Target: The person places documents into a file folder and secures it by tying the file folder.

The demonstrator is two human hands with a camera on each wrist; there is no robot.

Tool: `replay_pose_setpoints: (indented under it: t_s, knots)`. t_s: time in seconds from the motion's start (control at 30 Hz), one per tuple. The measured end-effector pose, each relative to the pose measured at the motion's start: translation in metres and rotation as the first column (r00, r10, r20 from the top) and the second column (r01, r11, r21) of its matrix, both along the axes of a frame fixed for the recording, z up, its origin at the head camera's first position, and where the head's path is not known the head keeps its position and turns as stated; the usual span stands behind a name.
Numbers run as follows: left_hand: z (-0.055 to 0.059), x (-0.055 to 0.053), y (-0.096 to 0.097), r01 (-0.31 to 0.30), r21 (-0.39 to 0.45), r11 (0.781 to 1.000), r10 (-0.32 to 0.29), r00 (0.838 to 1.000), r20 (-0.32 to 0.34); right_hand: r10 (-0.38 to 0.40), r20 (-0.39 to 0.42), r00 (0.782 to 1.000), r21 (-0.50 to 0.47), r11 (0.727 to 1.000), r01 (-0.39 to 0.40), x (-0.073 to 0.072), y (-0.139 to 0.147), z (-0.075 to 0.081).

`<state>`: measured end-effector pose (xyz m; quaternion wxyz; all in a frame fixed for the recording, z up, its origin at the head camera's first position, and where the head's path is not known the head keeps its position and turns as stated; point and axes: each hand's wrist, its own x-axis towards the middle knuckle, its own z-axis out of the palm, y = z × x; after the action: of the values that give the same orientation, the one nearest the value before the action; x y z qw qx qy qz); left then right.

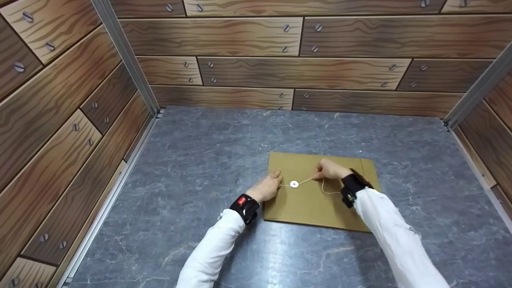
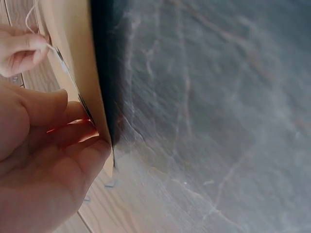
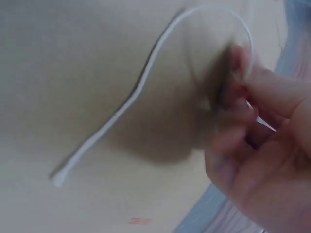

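A flat brown kraft envelope (image 1: pixel 308 208) lies on the grey floor surface. On it sits a round white button (image 1: pixel 294 184) with a dark centre. A thin white string runs through the button to my right hand (image 1: pixel 331 169), which pinches it between thumb and fingertips. The string's free tail (image 3: pixel 114 118) curves past the right fingers and ends loose over the envelope. My left hand (image 1: pixel 269 187) rests on the envelope's left edge, its fingertips (image 2: pixel 99 148) against the brown surface. In the left wrist view, the right hand (image 2: pixel 22 51) holds the string farther along.
The grey marbled surface (image 1: pixel 192 180) spreads around the envelope. Wood-patterned panels (image 1: pixel 248 72) close off the back and both sides, with metal posts (image 1: pixel 132 60) in the corners. A small red print (image 3: pixel 140 221) shows on the brown surface.
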<state>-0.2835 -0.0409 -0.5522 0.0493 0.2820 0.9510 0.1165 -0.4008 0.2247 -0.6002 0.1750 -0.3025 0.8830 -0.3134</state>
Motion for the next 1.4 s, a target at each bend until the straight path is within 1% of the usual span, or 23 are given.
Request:
replay_pose_setpoints:
  t_s: [0.03,0.1,0.2,0.23,0.3,0.33,0.37,0.43,0.5,0.53,0.57,0.63,0.7,0.8,0.83,0.97,1.03,1.07,1.13,1.2,1.27,1.33,1.4]
  knots:
    - [0.000,0.000,0.000,-0.002,-0.003,1.000,0.002,1.000,0.000,0.022,-0.074,0.997,-0.028,0.999,-0.024,-0.014,0.003,-0.021]
    - [0.001,0.000,0.000,-0.009,-0.008,1.000,0.009,1.000,0.005,-0.025,-0.129,0.991,0.049,0.998,0.031,-0.022,-0.004,-0.033]
    - [0.002,0.001,0.000,-0.011,-0.010,1.000,0.011,1.000,0.020,-0.085,-0.246,0.966,-0.011,0.996,0.085,-0.044,-0.006,-0.069]
    - [0.002,0.001,0.000,-0.010,-0.008,1.000,0.010,1.000,0.020,-0.126,-0.224,0.966,-0.036,0.992,0.121,-0.047,-0.009,-0.074]
    - [0.001,0.001,0.000,-0.003,-0.004,1.000,0.003,1.000,0.017,-0.272,-0.052,0.961,-0.062,0.961,0.269,-0.033,-0.025,-0.053]
    - [0.001,0.001,-0.001,0.001,-0.006,1.000,-0.001,1.000,0.012,-0.344,0.043,0.938,-0.108,0.932,0.346,-0.024,-0.034,-0.039]
    - [0.000,0.001,-0.001,0.006,-0.007,1.000,-0.006,1.000,0.001,-0.405,0.171,0.898,-0.132,0.894,0.428,-0.011,-0.044,-0.019]
    - [-0.001,0.001,-0.003,0.008,-0.009,1.000,-0.008,1.000,-0.007,-0.483,0.418,0.770,-0.142,0.802,0.580,0.016,-0.065,0.023]
    - [-0.001,0.000,-0.004,0.001,-0.009,1.000,-0.001,1.000,-0.001,-0.473,0.568,0.674,-0.189,0.721,0.666,0.038,-0.080,0.059]
    - [-0.002,0.000,-0.004,-0.003,-0.008,1.000,0.003,1.000,0.005,-0.462,0.610,0.644,-0.213,0.688,0.694,0.046,-0.085,0.072]
    - [-0.002,0.000,-0.004,-0.007,-0.005,1.000,0.007,1.000,0.014,-0.434,0.641,0.633,-0.250,0.662,0.707,0.052,-0.089,0.082]
    - [-0.002,-0.001,-0.004,-0.013,-0.004,1.000,0.013,1.000,0.020,-0.393,0.658,0.643,-0.317,0.629,0.709,0.055,-0.092,0.088]
    - [-0.002,0.000,-0.004,-0.016,-0.006,1.000,0.016,1.000,0.020,-0.399,0.630,0.666,-0.362,0.609,0.706,0.055,-0.096,0.091]
    - [-0.003,0.000,-0.004,-0.024,-0.019,1.000,0.024,1.000,0.009,-0.411,0.579,0.704,-0.402,0.608,0.685,0.047,-0.099,0.082]
    - [-0.003,0.001,-0.004,-0.028,-0.023,0.999,0.028,1.000,0.008,-0.428,0.566,0.705,-0.398,0.607,0.688,0.045,-0.101,0.081]
    - [-0.003,0.002,-0.002,-0.030,-0.033,0.999,0.031,0.999,0.013,-0.506,0.546,0.668,-0.343,0.592,0.729,0.037,-0.112,0.071]
    - [-0.003,0.002,-0.002,-0.023,-0.030,0.999,0.024,1.000,0.010,-0.493,0.538,0.684,-0.368,0.593,0.717,0.036,-0.117,0.066]
    - [-0.003,0.002,-0.002,-0.022,-0.027,0.999,0.022,1.000,0.015,-0.482,0.503,0.718,-0.405,0.602,0.688,0.025,-0.116,0.050]
    - [-0.003,0.002,-0.002,-0.025,-0.018,1.000,0.026,0.999,0.028,-0.452,0.404,0.795,-0.452,0.657,0.603,0.001,-0.111,0.014]
    - [-0.002,0.002,-0.002,-0.031,-0.019,0.999,0.032,0.999,0.043,-0.439,0.246,0.864,-0.464,0.729,0.503,-0.024,-0.105,-0.023]
    - [-0.002,0.002,-0.002,-0.035,-0.022,0.999,0.036,0.998,0.051,-0.443,0.069,0.894,-0.396,0.810,0.432,-0.053,-0.099,-0.061]
    - [-0.002,0.002,-0.002,-0.025,-0.031,0.999,0.026,0.999,0.043,-0.425,-0.047,0.904,-0.315,0.865,0.390,-0.055,-0.100,-0.061]
    - [-0.002,0.002,-0.002,-0.007,-0.042,0.999,0.008,1.000,0.020,-0.397,-0.069,0.915,-0.247,0.896,0.370,-0.047,-0.100,-0.045]
